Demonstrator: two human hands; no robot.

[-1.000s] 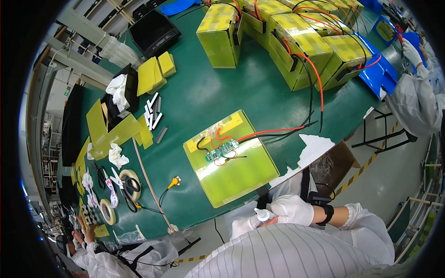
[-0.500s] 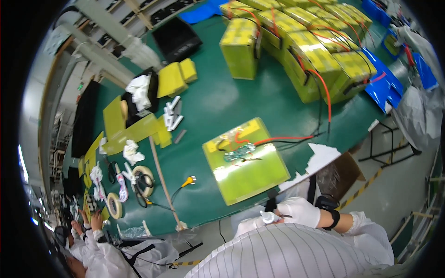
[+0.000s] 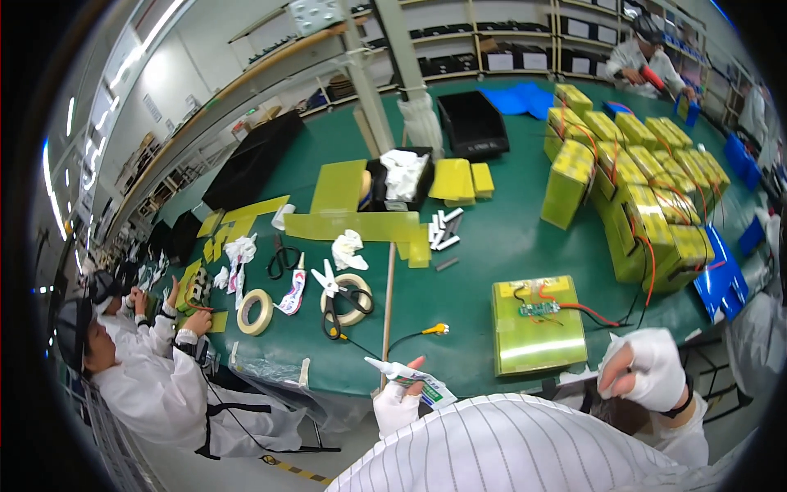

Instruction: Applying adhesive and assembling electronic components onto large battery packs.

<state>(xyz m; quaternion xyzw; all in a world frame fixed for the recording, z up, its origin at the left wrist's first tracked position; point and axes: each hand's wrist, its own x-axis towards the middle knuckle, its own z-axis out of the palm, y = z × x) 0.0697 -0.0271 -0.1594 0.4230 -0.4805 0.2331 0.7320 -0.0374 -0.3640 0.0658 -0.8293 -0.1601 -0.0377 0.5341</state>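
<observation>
My left hand (image 3: 397,400), in a white glove, holds a white tube (image 3: 411,380) with its nozzle pointing left, at the near edge of the green table (image 3: 492,246). My right hand (image 3: 649,371), also gloved, is curled into a loose fist off the table's near right edge; nothing shows in it. Between the hands lies a flat yellow-green battery pack (image 3: 537,332) with a small circuit board (image 3: 537,309) and red and black wires on top. A thin wooden stick (image 3: 387,307) lies just beyond the tube.
Several yellow-green packs (image 3: 648,180) with orange wires are stacked at the right. Scissors (image 3: 332,299), tape rolls (image 3: 255,312), rags, yellow sheets (image 3: 361,225) and black trays (image 3: 471,123) are spread across the table. Co-workers (image 3: 156,377) sit at the left; another person (image 3: 643,53) stands far back.
My hands were together below the pack; now they are apart, the left holding the tube and the right off to the right. The view has tilted up, showing more table.
</observation>
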